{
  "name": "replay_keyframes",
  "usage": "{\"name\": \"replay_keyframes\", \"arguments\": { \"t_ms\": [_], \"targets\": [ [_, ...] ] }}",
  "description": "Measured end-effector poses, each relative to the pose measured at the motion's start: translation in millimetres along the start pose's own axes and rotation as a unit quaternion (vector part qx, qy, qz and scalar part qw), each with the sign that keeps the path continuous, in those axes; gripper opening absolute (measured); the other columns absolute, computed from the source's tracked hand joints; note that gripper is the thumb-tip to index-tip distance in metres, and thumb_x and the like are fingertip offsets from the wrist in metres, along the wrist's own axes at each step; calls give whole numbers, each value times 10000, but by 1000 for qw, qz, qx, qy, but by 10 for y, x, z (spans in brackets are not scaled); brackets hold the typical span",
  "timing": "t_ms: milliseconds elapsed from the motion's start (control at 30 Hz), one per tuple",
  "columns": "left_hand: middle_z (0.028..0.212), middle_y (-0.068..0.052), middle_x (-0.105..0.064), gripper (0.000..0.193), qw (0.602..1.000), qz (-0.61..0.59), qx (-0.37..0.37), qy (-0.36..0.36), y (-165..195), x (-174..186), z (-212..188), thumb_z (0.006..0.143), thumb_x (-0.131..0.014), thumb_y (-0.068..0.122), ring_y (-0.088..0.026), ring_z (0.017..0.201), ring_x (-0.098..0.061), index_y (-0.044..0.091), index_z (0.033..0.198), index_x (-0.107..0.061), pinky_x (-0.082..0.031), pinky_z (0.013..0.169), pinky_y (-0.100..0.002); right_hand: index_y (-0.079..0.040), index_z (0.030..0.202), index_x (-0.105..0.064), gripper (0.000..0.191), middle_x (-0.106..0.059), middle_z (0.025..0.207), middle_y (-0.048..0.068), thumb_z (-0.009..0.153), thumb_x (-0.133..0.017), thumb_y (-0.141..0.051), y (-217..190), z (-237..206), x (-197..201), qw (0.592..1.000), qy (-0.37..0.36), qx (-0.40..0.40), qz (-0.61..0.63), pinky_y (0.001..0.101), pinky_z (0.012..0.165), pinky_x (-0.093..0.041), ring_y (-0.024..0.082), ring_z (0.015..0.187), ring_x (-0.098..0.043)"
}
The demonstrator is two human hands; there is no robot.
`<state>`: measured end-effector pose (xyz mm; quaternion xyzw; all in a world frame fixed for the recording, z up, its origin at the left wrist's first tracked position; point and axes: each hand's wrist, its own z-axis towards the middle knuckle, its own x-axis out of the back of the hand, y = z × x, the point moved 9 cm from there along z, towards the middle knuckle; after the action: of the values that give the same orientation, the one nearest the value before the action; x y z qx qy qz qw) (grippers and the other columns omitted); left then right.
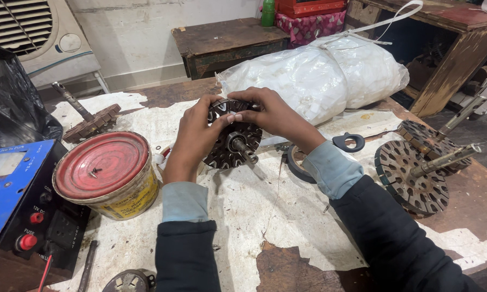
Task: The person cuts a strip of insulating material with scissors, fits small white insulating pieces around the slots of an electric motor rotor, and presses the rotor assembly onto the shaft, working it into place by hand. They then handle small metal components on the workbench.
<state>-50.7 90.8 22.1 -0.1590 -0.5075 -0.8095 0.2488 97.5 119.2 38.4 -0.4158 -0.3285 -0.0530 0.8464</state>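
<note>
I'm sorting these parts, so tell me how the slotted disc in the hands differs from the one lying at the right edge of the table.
The held disc is gripped upright by the left hand and right hand; the right-side disc rests tilted on the table, untouched. The held disc's shaft looks short; the other's is long and angled. Both are round, dark, slotted, with a metal shaft.

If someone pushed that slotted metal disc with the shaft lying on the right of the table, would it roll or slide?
The slotted disc looks like solid stacked metal, so it is probably heavy and stiff. It leans on another disc, so a push might tip it flat rather than roll it.
</note>
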Motion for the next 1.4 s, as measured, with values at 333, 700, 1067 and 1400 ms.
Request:
{"name": "replay_keyframes", "arguments": {
  "t_ms": [333,700,1067,1400],
  "targets": [
    [1112,-157,-735,433,1000,-2,-19,14,-18,20,-25,835,-783,192,-289,1076,-719,57,1216,-627,-540,882,-421,-83,1304,-688,441,-728,1140,95,878,-774,-154,11,5,-25,1000,28,0,2,324,886,-568,179,1020,-710],
    [1068,-182,-739,407,999,39,-22,24,-37,11,36,835,-765,246,-339,1043,-719,58,1172,-637,-529,885,-442,-56,1260,-711,390,-778,1081,96,876,-748,-111,-44,-7,5,999,40,-7,0,308,866,-560,162,954,-725],
    [1041,-192,-741,421,999,29,5,23,-47,30,43,812,-767,265,-335,1012,-736,44,1154,-660,-551,879,-438,-49,1255,-708,386,-771,1057,73,879,-750,-126,-73,-10,6,999,30,-26,9,299,842,-556,131,921,-696],
    [1240,-153,-694,400,999,-12,50,4,-142,21,-10,909,-671,173,-330,1186,-654,143,1293,-562,-481,983,-439,-130,1468,-478,528,-599,1327,75,950,-581,-156,-15,-67,-328,963,-6,-130,237,290,1013,-478,147,1209,-584]
  ]
}}
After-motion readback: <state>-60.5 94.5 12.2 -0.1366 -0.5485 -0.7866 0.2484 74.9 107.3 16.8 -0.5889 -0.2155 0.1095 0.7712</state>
